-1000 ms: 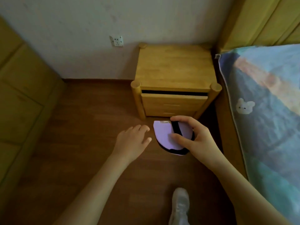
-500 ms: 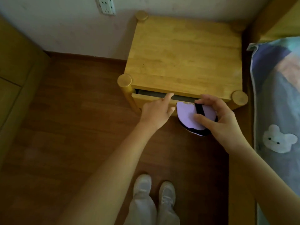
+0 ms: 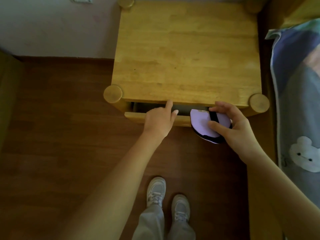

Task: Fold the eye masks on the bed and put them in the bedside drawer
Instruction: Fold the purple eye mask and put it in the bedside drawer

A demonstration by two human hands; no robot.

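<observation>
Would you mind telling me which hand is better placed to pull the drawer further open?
The left hand: its fingers already hook over the drawer front's top edge at the narrow gap, and it carries nothing. The right hand is occupied gripping the folded eye mask.

dim, warm indoor light | soft focus | dark corners | wide-angle edge bending

I see both bare forearms reaching toward twelve o'clock. My left hand is palm down, forefinger extended, the other fingers curled loosely. My right hand, at its three o'clock, pinches closed, thumb underneath and fingers arched over the top.
</observation>
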